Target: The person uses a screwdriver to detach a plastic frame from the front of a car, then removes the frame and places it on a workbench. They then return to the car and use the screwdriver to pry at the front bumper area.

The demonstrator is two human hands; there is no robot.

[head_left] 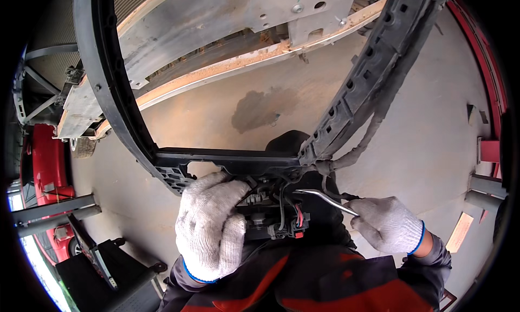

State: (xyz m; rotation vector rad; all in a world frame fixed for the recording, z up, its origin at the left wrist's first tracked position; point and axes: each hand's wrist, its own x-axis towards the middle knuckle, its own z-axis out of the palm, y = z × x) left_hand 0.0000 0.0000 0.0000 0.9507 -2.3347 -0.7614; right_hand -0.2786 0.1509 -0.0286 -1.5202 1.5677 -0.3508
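Observation:
My left hand (208,225), in a white knit glove with a blue cuff, is closed around the lower left part of a large black plastic frame (233,159). Its fingers and thumb lie beside a black assembly (262,217) with wires and a connector (298,225) that has red parts. My right hand (383,224), gloved the same way, grips a slim, bent silver metal tool (325,199). The tool's tip reaches to the wiring at the right of the assembly; whether it touches is unclear. A wrapped cable harness (357,149) runs along the frame's right side.
A large metal beam with a rusty edge (227,76) spans the far side, beyond the frame. At the left are a red car (49,182) and a dark cart (108,274). Red metalwork (490,149) and a wooden block (460,232) are at the right. A dark stain (254,112) marks the floor.

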